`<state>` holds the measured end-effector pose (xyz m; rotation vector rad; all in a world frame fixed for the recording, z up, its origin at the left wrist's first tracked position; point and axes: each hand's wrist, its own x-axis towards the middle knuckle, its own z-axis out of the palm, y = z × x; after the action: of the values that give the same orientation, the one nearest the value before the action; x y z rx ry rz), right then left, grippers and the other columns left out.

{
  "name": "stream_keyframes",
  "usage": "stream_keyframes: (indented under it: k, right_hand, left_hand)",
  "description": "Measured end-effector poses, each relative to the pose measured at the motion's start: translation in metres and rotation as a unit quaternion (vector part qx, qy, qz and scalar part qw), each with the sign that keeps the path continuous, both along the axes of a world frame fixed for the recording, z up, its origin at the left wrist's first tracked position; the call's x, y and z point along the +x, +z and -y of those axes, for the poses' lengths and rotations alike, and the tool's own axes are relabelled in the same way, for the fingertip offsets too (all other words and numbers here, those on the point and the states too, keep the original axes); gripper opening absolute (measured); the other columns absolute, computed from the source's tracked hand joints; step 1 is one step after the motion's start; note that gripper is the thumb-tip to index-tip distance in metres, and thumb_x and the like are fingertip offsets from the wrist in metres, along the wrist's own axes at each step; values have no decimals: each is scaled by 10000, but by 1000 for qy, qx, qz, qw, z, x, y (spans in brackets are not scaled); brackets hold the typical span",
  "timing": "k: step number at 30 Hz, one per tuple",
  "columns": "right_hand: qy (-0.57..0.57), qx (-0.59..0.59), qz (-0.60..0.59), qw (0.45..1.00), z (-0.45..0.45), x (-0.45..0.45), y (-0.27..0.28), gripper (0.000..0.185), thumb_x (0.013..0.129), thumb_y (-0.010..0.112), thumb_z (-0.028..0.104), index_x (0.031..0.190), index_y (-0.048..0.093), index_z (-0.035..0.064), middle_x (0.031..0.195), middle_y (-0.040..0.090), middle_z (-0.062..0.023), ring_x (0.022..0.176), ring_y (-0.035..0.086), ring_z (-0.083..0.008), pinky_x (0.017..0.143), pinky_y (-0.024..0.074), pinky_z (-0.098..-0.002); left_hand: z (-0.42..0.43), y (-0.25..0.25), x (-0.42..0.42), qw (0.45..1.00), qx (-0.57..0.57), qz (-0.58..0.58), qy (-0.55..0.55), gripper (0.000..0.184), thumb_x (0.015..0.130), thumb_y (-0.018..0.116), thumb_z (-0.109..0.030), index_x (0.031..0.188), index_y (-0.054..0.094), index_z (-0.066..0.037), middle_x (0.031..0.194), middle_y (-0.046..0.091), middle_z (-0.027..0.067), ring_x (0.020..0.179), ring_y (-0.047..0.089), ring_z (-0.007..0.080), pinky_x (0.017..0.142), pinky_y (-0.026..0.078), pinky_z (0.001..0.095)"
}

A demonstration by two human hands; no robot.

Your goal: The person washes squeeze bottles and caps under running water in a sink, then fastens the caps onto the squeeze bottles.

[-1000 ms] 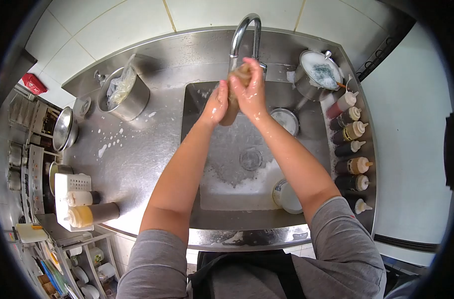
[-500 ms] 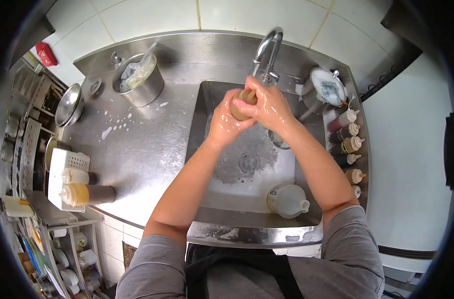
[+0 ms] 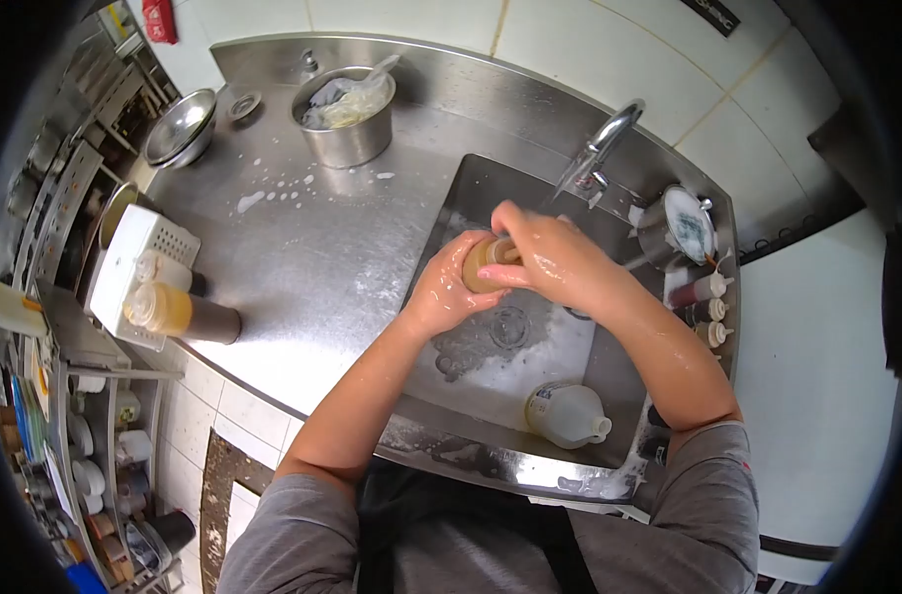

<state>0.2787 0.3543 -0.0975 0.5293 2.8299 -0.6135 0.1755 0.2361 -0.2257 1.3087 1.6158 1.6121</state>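
Observation:
Over the sink (image 3: 614, 391), my wet left hand (image 3: 445, 289) is wrapped around a squeeze bottle (image 3: 479, 265) with tan contents. My right hand (image 3: 560, 259) closes on the bottle's upper end, fingers curled around its top; the hand partly hides the spout. Suds and water droplets cover both hands. Just behind them, water runs from the curved faucet (image 3: 609, 134). Below, a translucent plastic jug (image 3: 568, 416) lies on its side in the sink, near foam and the drain (image 3: 508, 329).
Several sauce bottles (image 3: 703, 289) line the right edge beside a pot of suds (image 3: 687, 223). On the left counter are a metal pot (image 3: 347, 144) holding a plastic bag, stacked bowls (image 3: 182, 129), a white basket (image 3: 124, 262) and an amber-topped bottle (image 3: 184, 315).
The view has turned, so the sink and counter appear shifted. My right hand has moved from around the bottle's side to its top, while my left keeps its hold.

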Motion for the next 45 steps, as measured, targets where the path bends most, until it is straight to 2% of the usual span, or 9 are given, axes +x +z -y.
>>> stream_keyframes:
  k: [4,7,11,16,23,29,33,36,45]
  right_hand:
    - [168,7,-109,980,18,-1,7,418,783,735,273,1027,465,68,1072,580,-125,1016,555,-328,805,453,-395]
    - [236,-21,-244,940,16,2,14,410,741,766,97,1003,452,73,1108,581,-119,991,572,-257,826,455,-349]
    - [-39,-382,-394,835,-41,-10,-109,391,770,707,-53,1003,432,99,1187,561,-130,1063,531,-168,897,446,-327]
    - [-395,-448,-498,628,-105,-19,-257,442,792,681,-62,1100,401,87,1199,539,-111,1061,534,-187,921,436,-305]
    - [-386,-348,-467,716,-113,-11,-296,601,768,692,-70,1249,359,66,1249,489,-131,1108,514,-218,914,451,-327]
    - [-362,-279,-396,797,-113,-8,-285,567,782,685,-42,1270,406,34,1210,540,-103,1128,519,-205,967,413,-318]
    - [-355,-267,-389,807,-118,-15,-278,544,783,685,-44,1250,416,34,1211,535,-96,1106,527,-207,924,432,-311]
    - [-318,-351,-371,799,-130,-12,-282,520,788,686,-40,1232,424,25,1199,537,-98,1097,525,-201,927,424,-311]
    - [-348,-317,-378,797,-136,0,-279,435,814,670,-25,1192,459,20,1122,561,-76,1024,536,-171,899,425,-297]
  left_hand:
    - [31,-11,-13,998,-34,9,48,632,634,828,-130,1177,510,-71,1088,599,92,1031,590,233,891,462,347]
    - [55,-21,-28,994,0,0,109,632,649,839,-151,1180,506,-70,1077,602,96,1041,586,233,897,464,344]
    - [99,-32,-53,982,11,2,187,668,658,854,-160,1213,490,-86,1134,569,79,1062,559,206,911,469,350]
    - [166,-51,-83,960,23,-10,279,711,672,848,-110,1252,439,-78,1141,533,52,1060,535,171,915,464,321]
    - [224,-50,-95,926,-30,41,374,824,633,873,-185,1285,378,-89,1157,553,97,1080,537,212,960,429,354]
    - [226,-35,-93,912,0,-95,400,1026,597,891,-289,1394,279,-77,1266,516,146,1177,510,248,1001,411,379]
    - [219,-3,-96,868,-73,-209,444,539,675,834,-221,1122,587,-47,1041,605,109,968,612,250,838,494,339]
    - [217,6,-92,864,-95,-183,459,502,691,816,-223,1116,595,-72,1010,614,101,938,621,248,809,503,337]
    - [220,-8,-89,884,-76,-204,413,378,685,806,-284,991,682,-99,1288,502,90,1150,539,266,928,489,405]
